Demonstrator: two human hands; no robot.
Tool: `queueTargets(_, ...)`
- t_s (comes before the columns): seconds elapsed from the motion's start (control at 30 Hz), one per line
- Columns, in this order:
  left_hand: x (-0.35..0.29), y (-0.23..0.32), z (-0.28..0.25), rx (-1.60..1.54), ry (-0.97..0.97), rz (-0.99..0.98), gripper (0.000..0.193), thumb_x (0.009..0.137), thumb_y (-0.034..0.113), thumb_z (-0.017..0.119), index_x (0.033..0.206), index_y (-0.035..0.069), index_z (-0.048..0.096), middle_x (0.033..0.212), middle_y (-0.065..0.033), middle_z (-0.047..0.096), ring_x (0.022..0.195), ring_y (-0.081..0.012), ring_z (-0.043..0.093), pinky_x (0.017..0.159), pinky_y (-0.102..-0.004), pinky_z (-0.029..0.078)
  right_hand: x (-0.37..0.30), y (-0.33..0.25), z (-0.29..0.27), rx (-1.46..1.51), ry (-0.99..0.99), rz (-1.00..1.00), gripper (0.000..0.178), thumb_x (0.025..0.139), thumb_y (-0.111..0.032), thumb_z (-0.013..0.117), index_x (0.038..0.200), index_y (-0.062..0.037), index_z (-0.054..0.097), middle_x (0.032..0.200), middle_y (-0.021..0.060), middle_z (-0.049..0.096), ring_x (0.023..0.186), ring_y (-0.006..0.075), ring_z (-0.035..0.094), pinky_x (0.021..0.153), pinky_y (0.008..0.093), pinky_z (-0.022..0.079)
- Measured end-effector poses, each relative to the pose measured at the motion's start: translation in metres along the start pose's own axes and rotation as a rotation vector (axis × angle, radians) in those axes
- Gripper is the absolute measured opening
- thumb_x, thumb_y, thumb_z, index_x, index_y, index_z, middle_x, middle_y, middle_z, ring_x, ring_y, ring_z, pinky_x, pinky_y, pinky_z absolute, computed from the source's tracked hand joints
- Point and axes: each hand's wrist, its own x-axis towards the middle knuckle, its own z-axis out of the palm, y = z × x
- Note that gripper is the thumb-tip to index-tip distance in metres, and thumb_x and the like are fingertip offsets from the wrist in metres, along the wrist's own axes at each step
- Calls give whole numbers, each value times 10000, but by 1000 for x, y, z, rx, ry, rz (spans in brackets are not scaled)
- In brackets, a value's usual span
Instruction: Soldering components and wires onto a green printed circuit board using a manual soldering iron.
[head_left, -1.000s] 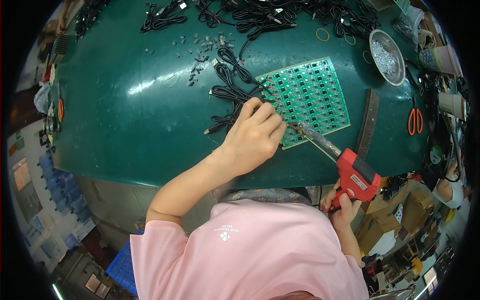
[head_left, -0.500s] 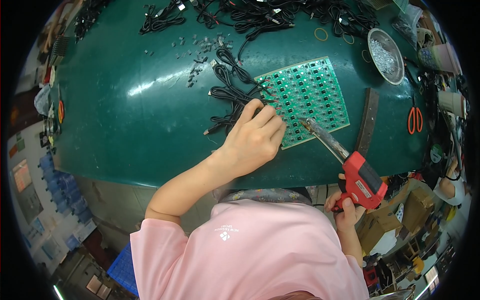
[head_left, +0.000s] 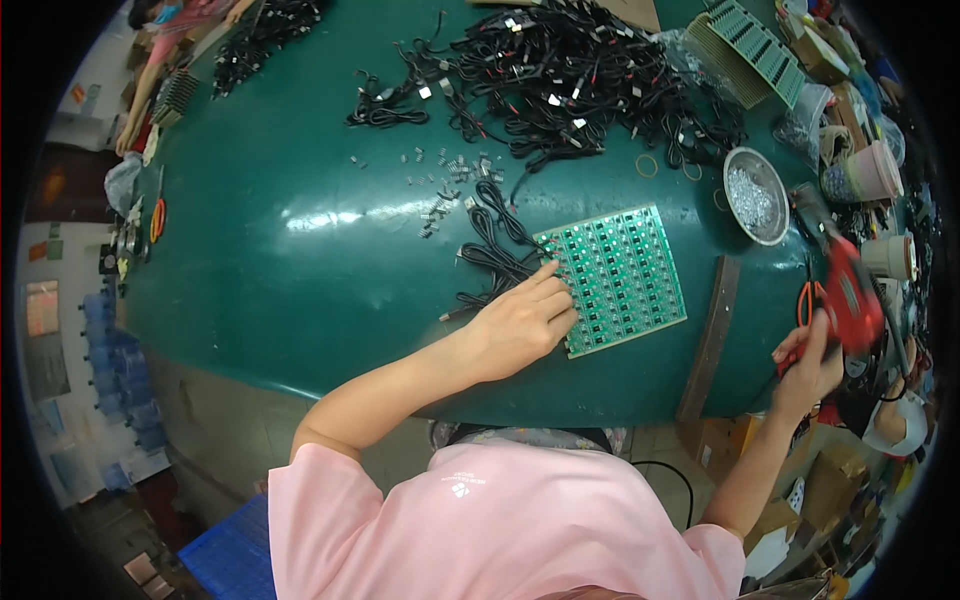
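A green circuit board panel (head_left: pixel 625 285) lies on the table, filled with rows of small dark parts. My left hand (head_left: pixel 525 325) rests at its left edge with fingers bent and pressed together; what they pinch, if anything, is hidden beneath them. Black USB cables (head_left: pixel 490 262) lie beside that hand, and their red wire ends reach the board's edge. Out to the right, my right hand (head_left: pixel 808 372) grips a red soldering gun (head_left: pixel 852 300) by its handle. The gun is smeared by motion, and its metal barrel (head_left: pixel 815 210) points up past the metal bowl.
Small dark pieces (head_left: pixel 440 205) lie scattered left of the cables. A big heap of black cables (head_left: pixel 560 85) covers the table's far part. At right are a metal bowl (head_left: pixel 755 195) of clear bits, a dark bar (head_left: pixel 710 340) and orange-handled scissors (head_left: pixel 808 300). Another person's arm (head_left: pixel 145 90) shows far left.
My right hand has carried the soldering gun off the board, to the right and away from me. My left hand stays at the board's left edge. The view has shifted, showing more of the far table.
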Motion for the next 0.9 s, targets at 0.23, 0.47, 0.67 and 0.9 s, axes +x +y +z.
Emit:
queueTargets(0.23, 22, -19, -37, -71, 436, -286, 240, 767, 99, 724, 962, -11, 636, 926, -79, 584, 853, -222, 615, 823, -355, 501, -18, 7, 12, 19, -6, -2, 313, 947, -151, 522, 1164, 71, 560, 553, 31, 503, 396, 82, 433, 384, 211, 336)
queueTargets(0.47, 75, -93, -54, -1218, 858, -842, 269, 856, 77, 683, 1039, -96, 589, 1003, -160, 640, 849, -212, 665, 673, -279, 567, -59, 9, 23, 39, -149, 41, 362, 932, -146, 515, 1219, 74, 521, 545, 35, 506, 408, 83, 451, 394, 213, 360)
queueTargets(0.67, 98, -105, -57, -1189, 980, -579, 222, 883, 55, 641, 1048, -91, 614, 1006, -157, 656, 925, -240, 666, 772, -325, 587, -70, 11, 18, 51, -212, 41, 373, 934, -154, 512, 1225, 78, 510, 542, 31, 508, 415, 80, 458, 409, 208, 364)
queueTargets(0.9, 118, -93, -121, -736, 1185, -150, 153, 849, 11, 673, 995, -33, 669, 943, -109, 693, 885, -135, 645, 743, -243, 521, -73, 13, 15, 78, -175, 36, 359, 936, -129, 496, 1222, 87, 504, 530, 28, 492, 420, 80, 461, 410, 207, 372)
